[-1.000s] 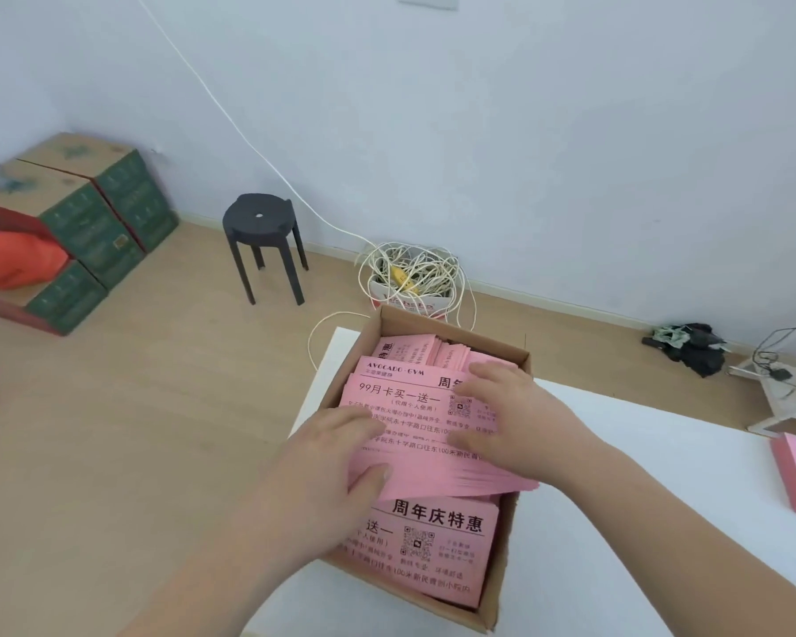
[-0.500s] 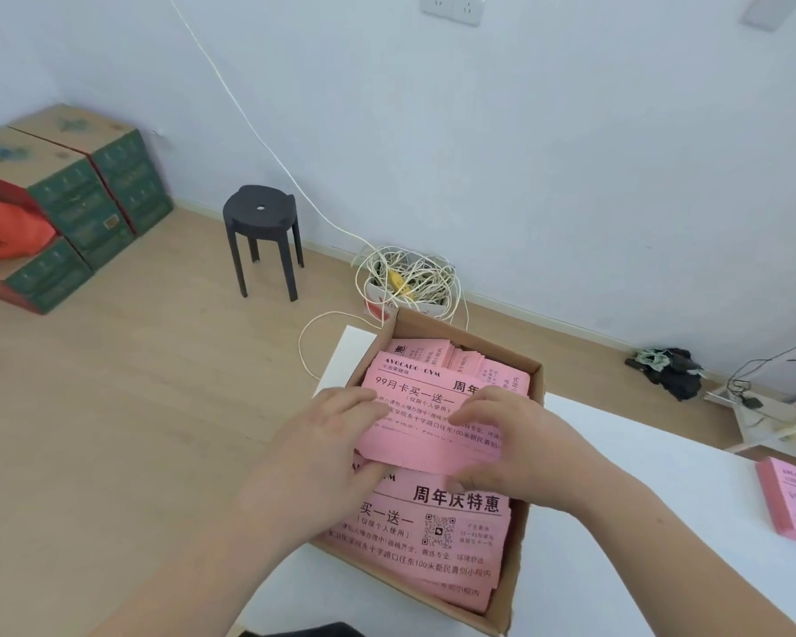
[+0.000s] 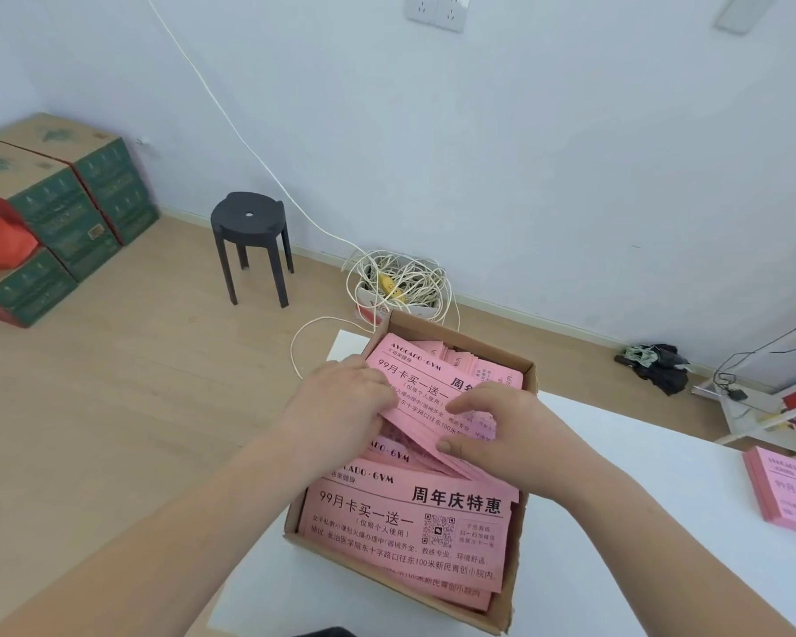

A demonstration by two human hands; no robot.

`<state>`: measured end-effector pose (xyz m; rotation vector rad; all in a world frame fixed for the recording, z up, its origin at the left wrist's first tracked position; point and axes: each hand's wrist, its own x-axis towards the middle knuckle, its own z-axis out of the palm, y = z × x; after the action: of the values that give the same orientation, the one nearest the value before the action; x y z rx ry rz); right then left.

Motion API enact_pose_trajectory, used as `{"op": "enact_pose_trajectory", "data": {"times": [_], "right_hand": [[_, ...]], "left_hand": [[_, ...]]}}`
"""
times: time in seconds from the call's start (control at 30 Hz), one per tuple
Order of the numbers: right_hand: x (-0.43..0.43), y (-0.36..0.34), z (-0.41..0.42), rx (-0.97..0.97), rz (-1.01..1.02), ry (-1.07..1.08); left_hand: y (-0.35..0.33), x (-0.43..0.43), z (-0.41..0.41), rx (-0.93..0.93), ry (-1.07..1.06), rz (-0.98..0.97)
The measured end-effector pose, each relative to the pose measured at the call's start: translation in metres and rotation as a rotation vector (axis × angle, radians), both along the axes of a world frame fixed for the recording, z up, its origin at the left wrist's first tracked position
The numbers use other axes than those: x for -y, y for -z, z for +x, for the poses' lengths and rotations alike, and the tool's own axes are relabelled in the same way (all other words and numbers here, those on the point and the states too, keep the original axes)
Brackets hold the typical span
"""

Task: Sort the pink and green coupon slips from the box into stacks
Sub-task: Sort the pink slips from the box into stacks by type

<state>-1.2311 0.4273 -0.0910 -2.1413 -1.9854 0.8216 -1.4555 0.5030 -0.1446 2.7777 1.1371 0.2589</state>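
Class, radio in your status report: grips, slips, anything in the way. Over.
Left grip and right grip both hold pink slips at the box. Only pink showing. Nothing seen in the way.

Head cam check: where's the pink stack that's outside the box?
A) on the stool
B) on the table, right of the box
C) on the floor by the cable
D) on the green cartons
B: the pink stack lies on the white table, right of the box and apart from it. The left hand and right hand grip other slips over the box.
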Motion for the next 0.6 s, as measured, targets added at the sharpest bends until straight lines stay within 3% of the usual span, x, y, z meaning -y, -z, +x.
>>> {"op": "enact_pose_trajectory", "data": {"times": [0.13,0.2,0.3,0.4,0.47,0.53,0.6], "right_hand": [[-0.001,0.003,-0.009,0.128,0.109,-0.046],[-0.002,0.011,-0.009,0.202,0.259,-0.075],[-0.001,0.027,-0.001,0.239,0.513,-0.095],[0.003,0.041,0.004,0.252,0.632,-0.115],[0.006,0.044,0.006,0.254,0.728,-0.13],[0.012,0.044,0.008,0.247,0.848,-0.165],[0.018,0.039,0.01,0.239,0.962,-0.211]], "left_hand": [[0.002,-0.006,0.001,0.228,-0.009,0.117],[0.002,-0.004,0.0,0.352,-0.003,0.119],[-0.004,0.009,-0.004,0.467,-0.215,-0.013],[-0.022,0.024,-0.011,0.589,-0.664,-0.345],[-0.034,0.029,-0.008,0.817,-0.85,-0.754],[-0.044,0.032,-0.004,1.074,-0.909,-1.171],[-0.049,0.03,0.0,1.148,-0.851,-1.35]]}}
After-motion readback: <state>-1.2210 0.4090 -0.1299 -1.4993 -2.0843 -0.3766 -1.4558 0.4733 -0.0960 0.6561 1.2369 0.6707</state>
